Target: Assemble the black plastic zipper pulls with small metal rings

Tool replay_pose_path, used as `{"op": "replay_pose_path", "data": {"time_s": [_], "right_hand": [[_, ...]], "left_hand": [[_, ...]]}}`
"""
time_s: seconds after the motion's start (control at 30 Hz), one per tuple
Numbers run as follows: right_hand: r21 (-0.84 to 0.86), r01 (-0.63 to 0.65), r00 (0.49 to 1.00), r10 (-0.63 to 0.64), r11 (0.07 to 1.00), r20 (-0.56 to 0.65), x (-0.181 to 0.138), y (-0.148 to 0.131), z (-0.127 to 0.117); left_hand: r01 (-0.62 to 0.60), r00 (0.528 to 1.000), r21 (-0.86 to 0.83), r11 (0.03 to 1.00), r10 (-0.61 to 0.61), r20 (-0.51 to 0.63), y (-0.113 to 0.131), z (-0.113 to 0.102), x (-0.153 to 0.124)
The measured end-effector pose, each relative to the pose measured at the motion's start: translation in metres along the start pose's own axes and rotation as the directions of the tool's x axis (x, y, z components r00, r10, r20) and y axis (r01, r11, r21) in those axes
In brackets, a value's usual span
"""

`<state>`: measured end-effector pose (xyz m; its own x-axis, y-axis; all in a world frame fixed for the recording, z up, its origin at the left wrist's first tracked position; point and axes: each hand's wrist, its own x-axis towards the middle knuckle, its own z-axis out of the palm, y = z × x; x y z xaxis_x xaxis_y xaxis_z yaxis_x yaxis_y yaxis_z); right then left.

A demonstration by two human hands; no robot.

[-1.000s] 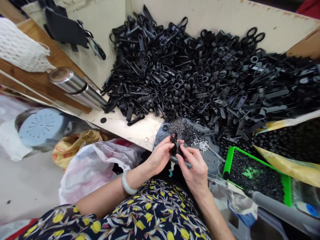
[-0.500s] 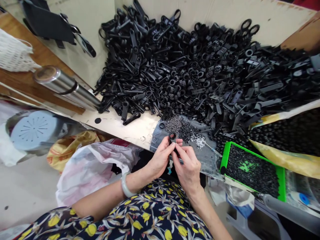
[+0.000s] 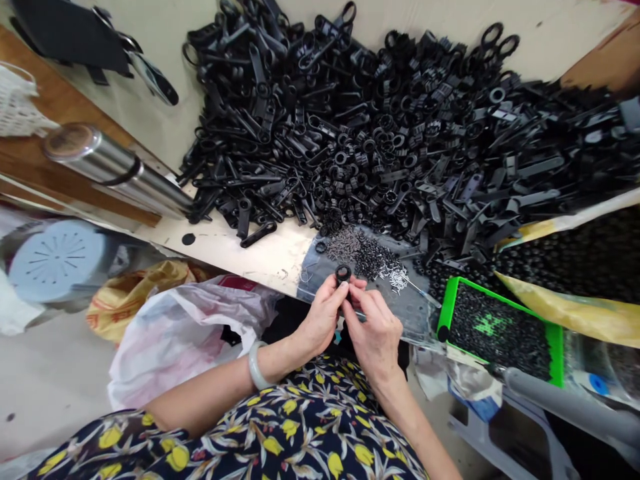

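Both hands pinch one small black plastic ring-ended clip (image 3: 343,273), held left of the green-rimmed plastic tray (image 3: 447,308). Left hand (image 3: 320,319) fingers closed on its left side, right hand (image 3: 376,337) fingers closed on its right; neither is nearer. Long axis points away from the person, ring end clear above the fingers. Heap of small dark pins (image 3: 367,253) lies just beyond, left of the tray. Big pile of black plastic parts (image 3: 400,133) covers the pale counter (image 3: 260,252) behind the tray.

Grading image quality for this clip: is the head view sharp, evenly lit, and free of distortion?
Head view: soft, even light with no hard shadows; left hand, right hand and the black part they pinch are sharp; mild glare streaks the steel cylinder; the wide lens bows the table edge.
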<state>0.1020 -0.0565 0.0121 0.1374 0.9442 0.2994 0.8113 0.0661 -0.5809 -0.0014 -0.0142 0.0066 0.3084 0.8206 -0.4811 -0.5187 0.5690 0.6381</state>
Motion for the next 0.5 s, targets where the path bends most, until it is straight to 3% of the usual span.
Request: {"op": "replay_pose_path", "data": {"time_s": [0.07, 0.17, 0.27, 0.33, 0.4, 0.5], "right_hand": [[0.009, 0.014, 1.000, -0.014, 1.000, 0.020, 0.001, 0.001, -0.003], [0.152, -0.002, 0.995, -0.014, 0.988, 0.103, 0.000, 0.003, -0.006], [0.321, -0.141, 0.981, 0.088, 0.937, 0.173, -0.005, 0.003, -0.004], [0.431, -0.287, 0.957, 0.230, 0.856, 0.179, -0.011, 0.001, 0.001], [0.556, -0.425, 0.903, 0.377, 0.714, 0.207, -0.016, -0.001, 0.006], [0.674, -0.530, 0.828, 0.484, 0.515, 0.282, -0.019, -0.005, 0.012]], "left_hand": [[-0.008, 1.000, 0.017, 1.000, 0.008, -0.004, 0.001, -0.001, 0.000], [0.000, 1.000, 0.023, 1.000, 0.001, -0.019, 0.005, -0.004, 0.000], [0.025, 1.000, 0.002, 1.000, -0.025, -0.009, 0.010, -0.005, 0.000], [0.019, 1.000, -0.006, 1.000, -0.019, 0.007, 0.012, -0.004, -0.001], [0.009, 1.000, -0.016, 1.000, -0.009, 0.022, 0.012, -0.002, -0.003], [0.011, 0.999, -0.033, 0.999, -0.010, 0.035, 0.011, -0.001, -0.005]]}}
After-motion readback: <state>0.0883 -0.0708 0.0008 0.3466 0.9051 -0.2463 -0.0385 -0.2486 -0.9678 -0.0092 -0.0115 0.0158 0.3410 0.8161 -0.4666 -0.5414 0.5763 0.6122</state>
